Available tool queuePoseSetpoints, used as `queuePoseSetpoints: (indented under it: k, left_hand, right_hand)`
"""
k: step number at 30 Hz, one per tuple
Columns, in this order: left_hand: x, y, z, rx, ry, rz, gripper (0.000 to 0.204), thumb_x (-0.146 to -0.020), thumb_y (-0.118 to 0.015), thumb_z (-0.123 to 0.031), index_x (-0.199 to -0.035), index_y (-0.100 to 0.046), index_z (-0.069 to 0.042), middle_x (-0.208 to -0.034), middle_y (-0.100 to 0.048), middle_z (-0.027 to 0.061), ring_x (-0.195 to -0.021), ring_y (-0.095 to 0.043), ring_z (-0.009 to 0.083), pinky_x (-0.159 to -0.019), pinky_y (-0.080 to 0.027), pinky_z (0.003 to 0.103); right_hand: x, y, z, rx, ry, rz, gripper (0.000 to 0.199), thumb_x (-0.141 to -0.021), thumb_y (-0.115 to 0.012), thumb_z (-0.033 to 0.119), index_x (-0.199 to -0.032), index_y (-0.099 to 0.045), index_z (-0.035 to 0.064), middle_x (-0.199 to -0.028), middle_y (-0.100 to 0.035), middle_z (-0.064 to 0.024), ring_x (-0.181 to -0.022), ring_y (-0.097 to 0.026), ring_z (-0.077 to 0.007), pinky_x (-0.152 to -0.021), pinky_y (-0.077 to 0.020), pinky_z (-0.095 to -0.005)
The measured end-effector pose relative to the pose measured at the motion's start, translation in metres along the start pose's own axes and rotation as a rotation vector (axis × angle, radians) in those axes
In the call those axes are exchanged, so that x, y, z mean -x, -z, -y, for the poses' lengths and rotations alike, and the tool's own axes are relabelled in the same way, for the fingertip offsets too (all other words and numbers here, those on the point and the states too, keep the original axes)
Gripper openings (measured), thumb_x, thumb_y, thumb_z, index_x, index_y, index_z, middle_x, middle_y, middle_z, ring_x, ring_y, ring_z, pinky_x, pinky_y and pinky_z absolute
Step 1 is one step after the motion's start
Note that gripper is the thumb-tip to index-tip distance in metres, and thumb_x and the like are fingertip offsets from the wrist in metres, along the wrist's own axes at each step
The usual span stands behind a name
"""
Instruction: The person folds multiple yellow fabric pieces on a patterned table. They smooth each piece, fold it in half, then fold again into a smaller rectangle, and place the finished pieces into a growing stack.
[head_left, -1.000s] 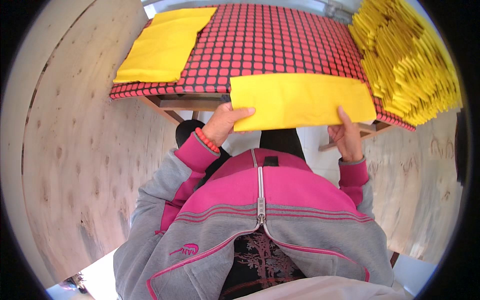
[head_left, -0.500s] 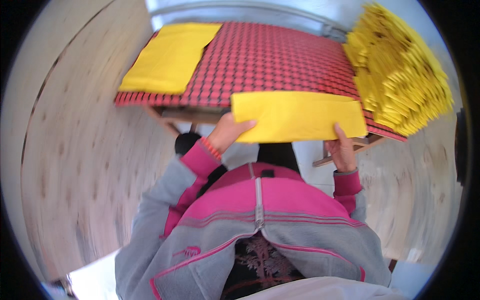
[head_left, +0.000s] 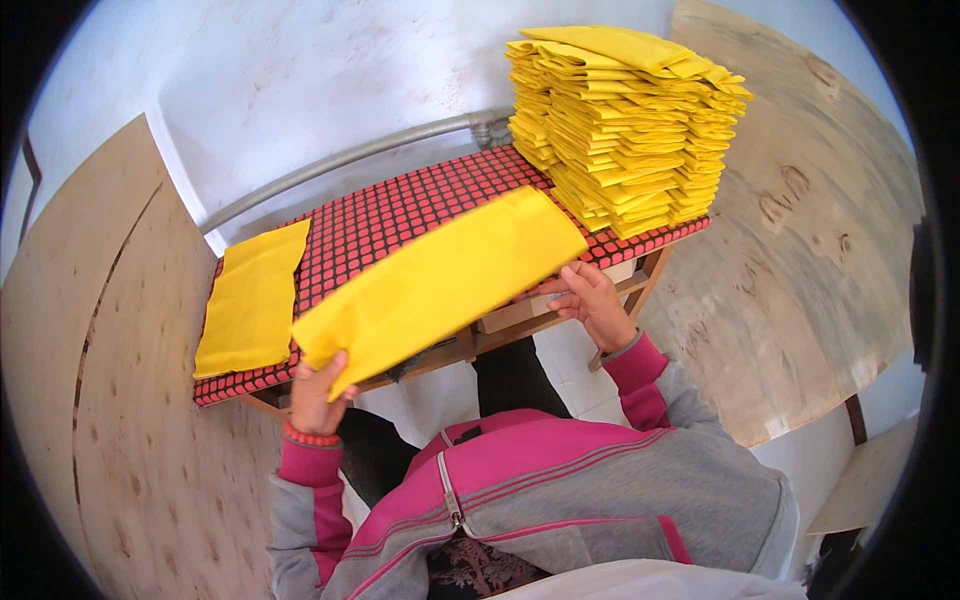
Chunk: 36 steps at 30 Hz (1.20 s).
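Observation:
A folded piece of yellow cloth [head_left: 440, 285] stretches slantwise in front of me, its left end nearer and its right end farther off. My left hand [head_left: 317, 392] pinches its near left corner, with the thumb on top. Beneath the cloth's right end is my right hand [head_left: 592, 303], fingers apart, the fingertips at or just below its lower edge; whether they touch it I cannot tell. Another flat yellow cloth [head_left: 253, 300] lies on the left end of the table. A tall pile of folded yellow cloths [head_left: 625, 130] stands at the table's right end.
The table [head_left: 385, 205] has a red-and-black checked cover and a wooden frame, with a box [head_left: 510, 316] under its top. A grey pipe [head_left: 345, 160] runs along the white wall behind. Wooden boards [head_left: 790, 230] stand right and left.
The view has swung, bringing the wall and whole pile into sight. The held cloth has tilted, its left end lower. My right hand's thumb has come off the cloth's face.

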<state>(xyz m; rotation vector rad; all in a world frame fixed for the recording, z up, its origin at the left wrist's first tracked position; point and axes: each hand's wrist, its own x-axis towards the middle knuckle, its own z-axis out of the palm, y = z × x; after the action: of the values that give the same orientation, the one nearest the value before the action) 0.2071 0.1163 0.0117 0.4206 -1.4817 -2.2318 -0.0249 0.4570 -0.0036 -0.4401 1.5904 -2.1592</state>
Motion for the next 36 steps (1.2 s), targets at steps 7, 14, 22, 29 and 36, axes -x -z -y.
queuePoseSetpoints:
  k: [7,14,22,29,36]
  left_hand:
    - [-0.044,0.008,-0.094,0.113,-0.232,0.027,0.025,-0.099,-0.063,-0.008,-0.124,-0.058,-0.008,-0.106,-0.066,0.0003,-0.073,-0.06,0.003,-0.052,-0.046,0.013]
    - [-0.184,-0.092,-0.198,0.21,-0.275,0.477,0.04,-0.105,-0.05,-0.004,-0.142,-0.043,0.008,-0.132,-0.059,0.0223,-0.089,-0.064,0.0071,-0.079,-0.057,0.015]
    - [-0.313,-0.301,-0.223,0.283,-0.133,0.655,0.039,-0.104,-0.045,0.0,-0.141,-0.039,0.012,-0.142,-0.049,0.0297,-0.101,-0.066,0.0156,-0.085,-0.06,0.018]
    - [-0.368,-0.41,-0.162,0.279,0.035,0.648,0.029,-0.103,-0.048,0.001,-0.129,-0.045,0.016,-0.128,-0.059,0.035,-0.095,-0.072,0.0202,-0.079,-0.064,0.02]
    - [-0.381,-0.443,-0.124,0.188,0.189,0.695,0.031,-0.104,-0.045,0.001,-0.132,-0.041,0.014,-0.128,-0.059,0.0344,-0.098,-0.072,0.0217,-0.076,-0.064,0.021]
  right_hand:
    - [0.0,-0.011,-0.054,0.061,-0.138,0.144,0.033,-0.101,-0.063,0.037,-0.118,-0.061,0.0083,-0.104,-0.073,-0.0076,-0.085,-0.071,-0.0127,-0.072,-0.0552,-0.0252]
    - [0.003,0.014,-0.2,-0.027,-0.332,0.418,0.026,-0.098,-0.068,0.027,-0.113,-0.066,0.0054,-0.1,-0.073,-0.0081,-0.084,-0.068,-0.0146,-0.075,-0.0553,-0.0274]
    - [-0.01,0.085,-0.281,0.244,-0.375,0.292,0.024,-0.097,-0.067,0.021,-0.11,-0.069,0.0002,-0.102,-0.072,-0.006,-0.094,-0.066,-0.0156,-0.085,-0.0547,-0.0305]
    - [-0.003,0.104,-0.274,0.173,-0.411,0.22,0.027,-0.1,-0.065,0.022,-0.116,-0.067,-0.0005,-0.107,-0.069,-0.0043,-0.102,-0.063,-0.0132,-0.092,-0.0513,-0.0286]
    - [0.004,0.119,-0.28,0.147,-0.383,0.173,0.028,-0.102,-0.063,0.023,-0.117,-0.067,-0.0001,-0.11,-0.07,-0.0034,-0.105,-0.062,-0.0114,-0.094,-0.05,-0.0273]
